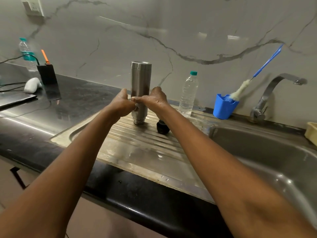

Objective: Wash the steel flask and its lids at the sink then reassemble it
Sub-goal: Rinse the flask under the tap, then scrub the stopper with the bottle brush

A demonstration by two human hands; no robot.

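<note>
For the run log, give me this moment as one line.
steel flask: inverted on drainboard | left hand, right hand: holding flask | black lid: off, beside flask

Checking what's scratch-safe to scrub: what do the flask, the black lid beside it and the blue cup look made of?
Flask: brushed steel, by its dull grey sheen. Lid: probably matte black plastic, little shine. Blue cup: smooth plastic, evenly bright colour.

steel flask (141, 86) mouth-down on drainboard (137, 152) | left hand (122, 101), right hand (157, 98) clasp it, thumbs meeting | black lid (162, 127) beside
</note>
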